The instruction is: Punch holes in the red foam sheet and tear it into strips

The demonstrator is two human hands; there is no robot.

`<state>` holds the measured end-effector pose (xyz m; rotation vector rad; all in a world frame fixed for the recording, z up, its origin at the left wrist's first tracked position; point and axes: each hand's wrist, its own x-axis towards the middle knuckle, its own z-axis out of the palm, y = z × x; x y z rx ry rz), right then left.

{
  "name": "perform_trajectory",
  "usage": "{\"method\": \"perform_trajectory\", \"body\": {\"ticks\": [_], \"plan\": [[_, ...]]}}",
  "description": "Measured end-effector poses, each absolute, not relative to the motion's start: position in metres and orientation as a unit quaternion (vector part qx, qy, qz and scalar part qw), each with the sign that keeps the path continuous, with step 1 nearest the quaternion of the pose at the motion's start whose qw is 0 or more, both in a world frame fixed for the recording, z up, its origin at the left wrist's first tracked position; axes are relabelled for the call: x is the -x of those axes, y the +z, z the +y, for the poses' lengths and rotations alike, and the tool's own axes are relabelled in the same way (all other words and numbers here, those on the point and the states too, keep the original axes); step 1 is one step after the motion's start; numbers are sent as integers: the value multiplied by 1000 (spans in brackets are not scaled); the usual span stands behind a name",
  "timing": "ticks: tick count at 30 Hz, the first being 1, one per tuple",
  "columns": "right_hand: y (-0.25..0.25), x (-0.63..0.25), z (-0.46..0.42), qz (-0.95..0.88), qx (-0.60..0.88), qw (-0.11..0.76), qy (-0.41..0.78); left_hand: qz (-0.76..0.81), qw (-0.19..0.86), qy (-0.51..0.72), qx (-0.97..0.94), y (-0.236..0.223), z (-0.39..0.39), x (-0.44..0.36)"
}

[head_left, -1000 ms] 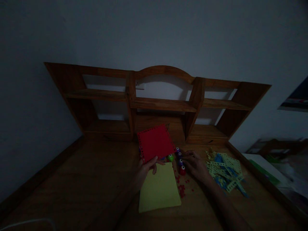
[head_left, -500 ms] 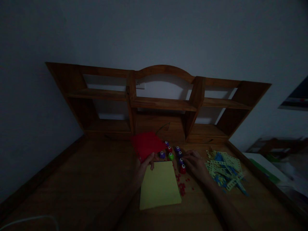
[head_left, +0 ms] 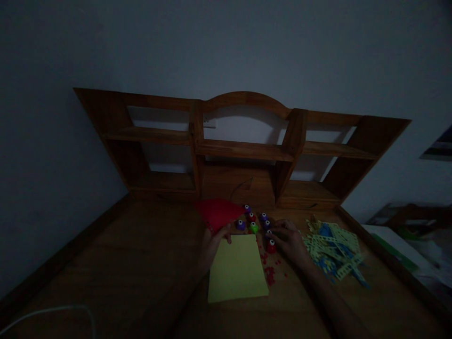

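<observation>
My left hand (head_left: 213, 243) pinches the near edge of a red perforated sheet (head_left: 217, 213), which lies low, almost flat, over the wooden desk (head_left: 123, 263). A yellow sheet (head_left: 236, 269) lies just in front of that hand. My right hand (head_left: 290, 240) rests on the desk with curled fingers beside a red craft punch (head_left: 271, 246); whether it grips anything is unclear. Several small punches, purple (head_left: 240, 224), green (head_left: 253, 228) and red, stand in a cluster between the two hands. Red paper bits (head_left: 270, 274) are scattered by the yellow sheet.
A pile of pale yellow and blue perforated strips (head_left: 334, 249) lies to the right. A wooden shelf unit (head_left: 243, 150) stands at the back of the desk against the wall. A white cable (head_left: 52, 313) curls at the near left. The room is dim.
The red sheet, held upright facing me a second ago, has been lowered back and down toward the desk. The punches behind it came into view. My right hand stayed put.
</observation>
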<state>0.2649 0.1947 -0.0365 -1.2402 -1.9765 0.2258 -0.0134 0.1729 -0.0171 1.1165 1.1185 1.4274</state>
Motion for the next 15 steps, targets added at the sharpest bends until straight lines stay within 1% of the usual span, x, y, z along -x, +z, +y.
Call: {"method": "perform_trajectory", "body": {"ticks": [5,10,13,15], "plan": [[-36,-264,194,-776,489,387,92,466,461,576,-488,-21,174,13],[-31,-261,193,-761,500,402,95,454,473,565,-501,-13,170,8],[-24,-257,188,-711,522,454,126,428,506,549,-509,-12,167,5],[-19,-253,182,-668,521,499,184,421,509,542,-519,-13,165,4]]}}
